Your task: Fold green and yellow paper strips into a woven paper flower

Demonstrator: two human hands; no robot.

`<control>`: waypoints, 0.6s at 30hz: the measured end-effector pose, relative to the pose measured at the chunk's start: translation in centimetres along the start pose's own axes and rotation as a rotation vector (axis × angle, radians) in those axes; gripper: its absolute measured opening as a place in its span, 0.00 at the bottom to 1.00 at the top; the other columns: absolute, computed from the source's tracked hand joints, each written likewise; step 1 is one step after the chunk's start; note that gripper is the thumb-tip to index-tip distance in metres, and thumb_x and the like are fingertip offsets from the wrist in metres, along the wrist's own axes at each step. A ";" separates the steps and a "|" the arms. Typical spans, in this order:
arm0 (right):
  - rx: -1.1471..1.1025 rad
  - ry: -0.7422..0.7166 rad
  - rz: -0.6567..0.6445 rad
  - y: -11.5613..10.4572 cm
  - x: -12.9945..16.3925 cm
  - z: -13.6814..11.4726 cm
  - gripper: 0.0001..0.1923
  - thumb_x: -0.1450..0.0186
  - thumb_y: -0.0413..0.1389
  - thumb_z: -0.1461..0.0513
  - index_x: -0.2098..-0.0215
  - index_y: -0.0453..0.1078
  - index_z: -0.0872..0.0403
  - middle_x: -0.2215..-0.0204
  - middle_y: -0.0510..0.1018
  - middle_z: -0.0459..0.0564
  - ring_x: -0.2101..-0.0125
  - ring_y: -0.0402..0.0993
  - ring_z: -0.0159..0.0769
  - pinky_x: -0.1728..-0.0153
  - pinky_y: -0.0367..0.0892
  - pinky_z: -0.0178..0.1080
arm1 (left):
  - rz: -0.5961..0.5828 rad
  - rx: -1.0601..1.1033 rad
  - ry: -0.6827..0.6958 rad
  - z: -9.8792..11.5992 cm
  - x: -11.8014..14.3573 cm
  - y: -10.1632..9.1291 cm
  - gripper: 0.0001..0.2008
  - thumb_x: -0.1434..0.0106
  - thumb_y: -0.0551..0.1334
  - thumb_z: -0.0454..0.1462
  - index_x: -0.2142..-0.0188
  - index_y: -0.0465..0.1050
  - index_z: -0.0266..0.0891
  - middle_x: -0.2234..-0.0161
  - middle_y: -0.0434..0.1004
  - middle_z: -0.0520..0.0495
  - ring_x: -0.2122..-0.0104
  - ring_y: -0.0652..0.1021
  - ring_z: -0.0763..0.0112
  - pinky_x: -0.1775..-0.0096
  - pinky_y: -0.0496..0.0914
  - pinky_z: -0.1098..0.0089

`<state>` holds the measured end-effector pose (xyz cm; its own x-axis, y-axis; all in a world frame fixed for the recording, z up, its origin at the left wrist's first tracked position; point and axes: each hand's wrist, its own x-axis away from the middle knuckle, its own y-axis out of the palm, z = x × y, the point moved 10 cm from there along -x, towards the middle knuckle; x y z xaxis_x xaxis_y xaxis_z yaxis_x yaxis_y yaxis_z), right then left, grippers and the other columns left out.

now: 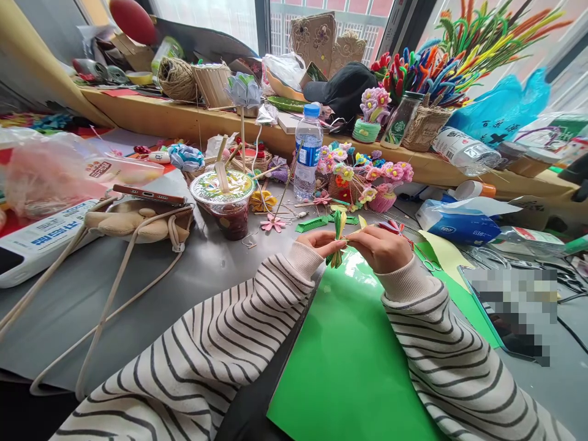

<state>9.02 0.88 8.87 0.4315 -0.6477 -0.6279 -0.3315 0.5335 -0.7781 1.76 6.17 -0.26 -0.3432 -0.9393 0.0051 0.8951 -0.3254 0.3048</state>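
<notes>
A craft corner by a window (211, 18) is indicated: on the ledge (151, 119), pipe cleaners (420, 70) are bunched in a basket (423, 130) and twine (177, 81) is wound into a ball; at the table (218, 269), small flowers (343, 171) are crowded together and a green sheet (346, 355) is spread out.

The left hand (318, 241) and right hand (386, 248) are bare, fingers (362, 241) included. Just behind the left fingers sits a plain cream left cuff (307, 260), finely ribbed; a matching right cuff (402, 279) circles the wrist behind the right fingers. Farther back from the fingers, the left sleeve (215, 343) and right sleeve (441, 355) widen into loose off-white cloth with thin charcoal stripes around the arms, bending into waves where the fabric creases.
</notes>
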 end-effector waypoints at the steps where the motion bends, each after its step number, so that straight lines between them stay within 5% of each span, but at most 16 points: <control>1: -0.036 0.018 -0.024 0.2 0.0 0.3 0.11 0.40 0.48 0.61 0.72 0.71 0.54 0.76 0.75 0.49 0.74 0.70 0.31 0.74 0.61 0.31 | -0.005 -0.019 0.005 -0.1 0.0 0.0 0.17 0.60 0.65 0.40 0.70 0.71 0.32 0.74 0.73 0.46 0.74 0.73 0.72 0.67 0.68 0.66; 6: -0.388 0.106 -0.187 1.2 -0.2 2.1 0.08 0.47 0.55 0.59 0.72 0.71 0.54 0.74 0.76 0.49 0.73 0.71 0.32 0.70 0.66 0.33 | -0.101 -0.220 0.124 0.4 -0.1 0.6 0.17 0.56 0.63 0.41 0.67 0.70 0.32 0.72 0.73 0.44 0.73 0.72 0.73 0.67 0.66 0.69; 10: -0.578 0.376 -0.077 -0.1 0.2 5.6 0.15 0.49 0.56 0.56 0.65 0.69 0.55 0.71 0.76 0.50 0.72 0.72 0.33 0.68 0.69 0.36 | -0.106 -0.497 0.317 1.8 0.2 0.8 0.13 0.53 0.62 0.37 0.67 0.73 0.34 0.71 0.71 0.45 0.70 0.70 0.73 0.64 0.64 0.71; 12: -0.674 0.394 -0.114 0.1 0.3 5.7 0.22 0.51 0.58 0.57 0.58 0.66 0.54 0.67 0.75 0.51 0.69 0.72 0.34 0.66 0.70 0.38 | -0.106 -0.576 0.353 2.1 0.3 1.0 0.12 0.54 0.62 0.37 0.68 0.73 0.35 0.75 0.69 0.47 0.72 0.69 0.74 0.67 0.64 0.71; 15: -0.781 0.301 -0.281 1.2 0.2 4.2 0.18 0.50 0.57 0.58 0.61 0.68 0.55 0.67 0.75 0.51 0.68 0.72 0.34 0.66 0.70 0.38 | -0.100 -0.561 0.312 2.0 0.2 0.9 0.13 0.57 0.64 0.37 0.68 0.73 0.37 0.76 0.68 0.49 0.73 0.68 0.75 0.68 0.63 0.72; 18: -0.800 0.310 -0.293 1.5 0.2 4.1 0.11 0.48 0.55 0.58 0.69 0.71 0.56 0.70 0.76 0.52 0.70 0.72 0.34 0.67 0.70 0.38 | -0.043 -0.374 0.125 1.2 -0.2 -0.2 0.20 0.61 0.66 0.35 0.65 0.71 0.37 0.75 0.69 0.50 0.74 0.69 0.76 0.69 0.65 0.72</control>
<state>12.03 3.77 7.59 0.3833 -0.8772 -0.2890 -0.7778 -0.1379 -0.6131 1.32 6.56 0.78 -0.3657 -0.9226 -0.1231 0.9306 -0.3600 -0.0662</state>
